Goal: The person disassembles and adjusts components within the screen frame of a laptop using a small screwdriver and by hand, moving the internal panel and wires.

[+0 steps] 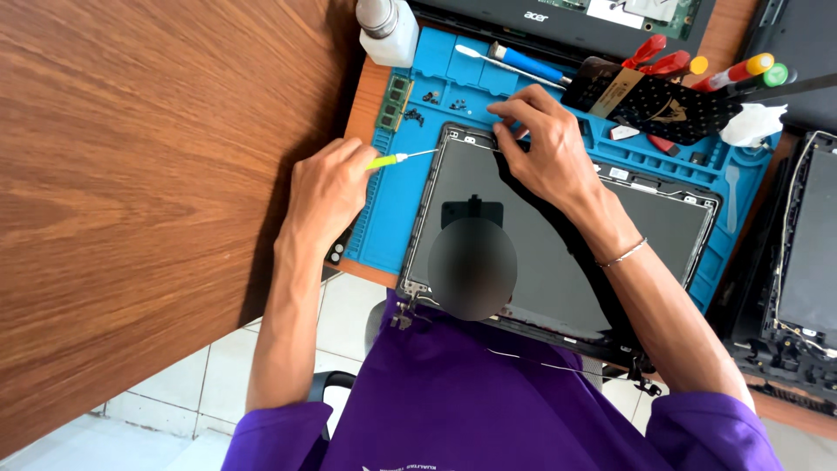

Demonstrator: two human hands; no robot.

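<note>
A wooden tabletop [131,174] fills the left of the view. On its right part lies a blue mat [397,209] with small trays along its far edge. A dark laptop lid [558,253] lies flat on the mat, inner side up, its near edge hanging over the tabletop's edge above the person's purple shirt [471,410]. The right hand [540,144] rests on the lid's far left corner, fingers bent and pinched at the frame there; whether they grip something small I cannot tell. The left hand [327,187] is closed around a thin tool [401,159] with a yellow-green handle, its metal tip pointing to the same corner. A white bottle [388,30] stands beyond the mat. A memory stick [398,94] and tiny screws [432,96] lie in the trays.
</note>
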